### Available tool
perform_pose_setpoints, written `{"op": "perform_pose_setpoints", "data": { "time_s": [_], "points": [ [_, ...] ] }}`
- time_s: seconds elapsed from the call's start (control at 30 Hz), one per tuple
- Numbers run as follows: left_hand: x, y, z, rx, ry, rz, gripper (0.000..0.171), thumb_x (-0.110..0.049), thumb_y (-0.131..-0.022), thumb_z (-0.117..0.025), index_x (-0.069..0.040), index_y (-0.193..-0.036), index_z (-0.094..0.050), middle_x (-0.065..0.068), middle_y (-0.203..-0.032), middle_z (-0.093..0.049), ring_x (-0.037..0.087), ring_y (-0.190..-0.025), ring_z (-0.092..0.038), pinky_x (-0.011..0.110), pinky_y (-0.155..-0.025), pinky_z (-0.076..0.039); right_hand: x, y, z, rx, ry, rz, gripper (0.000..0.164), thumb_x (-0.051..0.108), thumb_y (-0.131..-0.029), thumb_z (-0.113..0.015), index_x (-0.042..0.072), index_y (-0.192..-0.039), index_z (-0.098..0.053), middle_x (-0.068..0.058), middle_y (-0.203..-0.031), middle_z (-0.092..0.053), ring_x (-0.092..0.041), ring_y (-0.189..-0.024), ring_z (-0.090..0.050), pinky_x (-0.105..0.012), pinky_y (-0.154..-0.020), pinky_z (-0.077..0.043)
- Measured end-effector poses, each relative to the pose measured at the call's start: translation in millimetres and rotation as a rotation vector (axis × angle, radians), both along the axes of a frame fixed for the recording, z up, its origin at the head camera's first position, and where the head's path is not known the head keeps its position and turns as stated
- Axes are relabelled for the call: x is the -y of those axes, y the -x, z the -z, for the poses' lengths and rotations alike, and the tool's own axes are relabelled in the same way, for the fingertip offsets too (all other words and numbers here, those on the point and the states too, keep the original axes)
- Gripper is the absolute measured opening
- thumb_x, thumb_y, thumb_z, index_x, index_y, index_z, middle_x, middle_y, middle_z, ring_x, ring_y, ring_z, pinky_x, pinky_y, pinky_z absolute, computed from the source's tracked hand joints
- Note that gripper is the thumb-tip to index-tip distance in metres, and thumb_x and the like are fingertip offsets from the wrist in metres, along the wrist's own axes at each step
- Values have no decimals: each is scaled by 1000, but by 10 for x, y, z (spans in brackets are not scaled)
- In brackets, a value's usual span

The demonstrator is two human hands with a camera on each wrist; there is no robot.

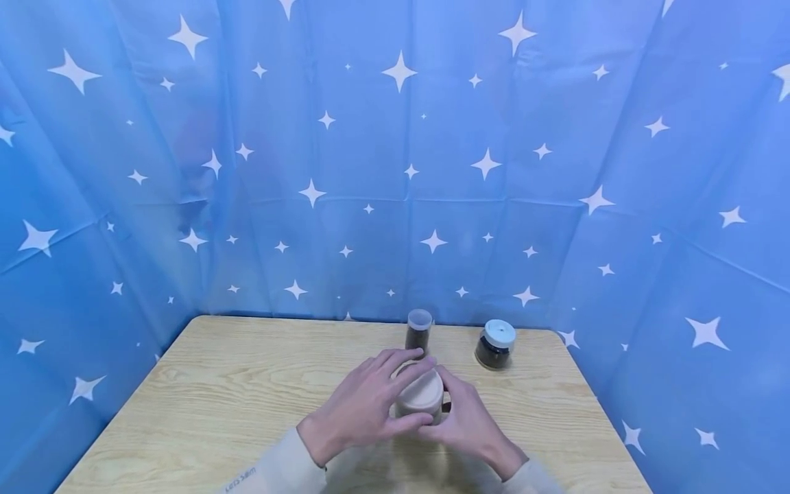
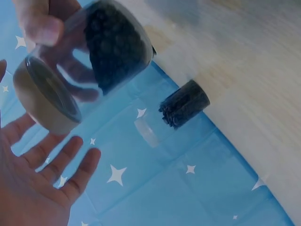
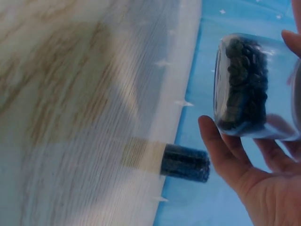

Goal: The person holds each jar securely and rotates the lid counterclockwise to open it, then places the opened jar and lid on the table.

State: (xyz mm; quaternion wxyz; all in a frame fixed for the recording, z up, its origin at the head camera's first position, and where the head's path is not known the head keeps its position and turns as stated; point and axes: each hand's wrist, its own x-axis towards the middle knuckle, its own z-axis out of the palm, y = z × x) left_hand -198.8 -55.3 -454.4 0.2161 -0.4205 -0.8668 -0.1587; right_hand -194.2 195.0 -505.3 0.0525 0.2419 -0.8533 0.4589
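A clear jar (image 2: 115, 47) with a pale lid (image 1: 422, 392) is partly filled with dark, bean-like pieces. My right hand (image 1: 472, 422) grips the jar's body from the right, its thumb on one side and its fingers curving round the other. Over the lid, my left hand (image 1: 370, 398) spreads its fingers across the far side, with the thumb at the near side. Those fingers look extended and loose in the left wrist view; whether they touch the lid is hard to tell. In the right wrist view the jar (image 3: 247, 84) shows its dark contents.
Just behind the hands stands a slim clear container (image 1: 417, 336) of dark sticks with a translucent cap. A squat dark jar (image 1: 494, 351) with a light-blue lid stands back right. The wooden table (image 1: 234, 384) is bordered by a blue star-patterned curtain (image 1: 358, 151).
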Motion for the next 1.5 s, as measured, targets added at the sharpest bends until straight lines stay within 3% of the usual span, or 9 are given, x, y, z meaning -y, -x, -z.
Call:
{"op": "perform_pose_setpoints", "data": {
  "time_s": [0.17,0.4,0.77,1.13,1.5],
  "points": [
    [23,33,-38,-28,26,87,73,-69,-108,-74,-32,-169,-59,1,-168,-66,21,-145,-70,45,-113,-67,-6,-28,10,-1,-24,-21,82,39,-84,-106,34,-153,-63,7,-127,-80,-7,-113,-77,-30,-91,-70],
    [68,59,-68,-42,76,184,69,-64,-109,-75,-30,-167,-61,0,-165,-66,18,-142,-70,40,-116,-65,-16,-57,-7,-20,-14,-48,78,34,-81,-107,33,-147,-65,10,-127,-80,-7,-116,-77,-35,-97,-71],
    [95,91,-107,48,98,283,63,-54,-110,-78,-28,-165,-62,-1,-168,-63,17,-148,-66,35,-122,-60,-4,-92,-8,17,40,-82,80,29,-81,-107,32,-150,-65,6,-131,-79,-8,-119,-77,-33,-99,-71],
    [93,82,-122,66,70,274,62,-50,-109,-81,-29,-165,-66,3,-165,-65,20,-145,-68,36,-119,-62,38,-102,-37,47,48,-58,83,28,-80,-108,30,-151,-66,6,-127,-80,-7,-114,-79,-31,-98,-70],
    [95,42,-93,36,41,239,60,-52,-109,-80,-29,-164,-68,6,-163,-67,21,-142,-69,37,-116,-64,55,-84,-36,47,44,-48,84,26,-77,-109,30,-151,-69,7,-124,-82,-7,-111,-80,-33,-96,-71]
  ]
}}
